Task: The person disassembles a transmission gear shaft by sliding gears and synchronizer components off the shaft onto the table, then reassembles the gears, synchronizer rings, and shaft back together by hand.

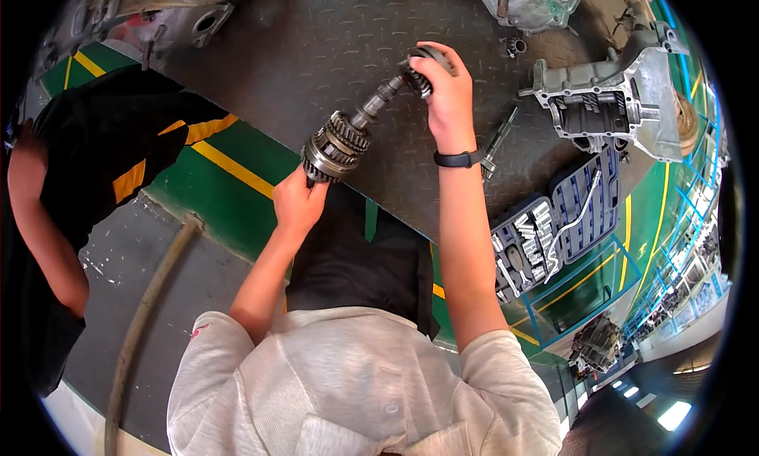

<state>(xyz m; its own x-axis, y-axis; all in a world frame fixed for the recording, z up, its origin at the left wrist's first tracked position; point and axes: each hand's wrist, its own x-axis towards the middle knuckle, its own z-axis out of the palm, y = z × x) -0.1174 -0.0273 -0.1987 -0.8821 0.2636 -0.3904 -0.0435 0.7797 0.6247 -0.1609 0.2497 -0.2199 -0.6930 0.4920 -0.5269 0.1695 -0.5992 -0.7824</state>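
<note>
Shows, in the head view, a toothed metal shaft held on a slant at the near edge of a dark tread-patterned surface, with its thick gear stack toward the body and its thin end pointing away to the right. Grasps the stack's near end from below with the left hand, fingers mostly hidden behind the metal. Clasps a ring-shaped gear at the thin end with the right hand, thumb over the rim; hard to tell whether seated on the shaft or only touching it. Likely heavy, mainly at the stack, and fully stiff; perhaps slick with oil, and liable to chip at the teeth if dropped. Best carried with a palm beneath the stack and steadied at the far end, with skin kept clear of any gaps between gears. Also shows, to the right, a slim shaft on the surface, a grey metal housing and an unfolded blue tool case.
</note>
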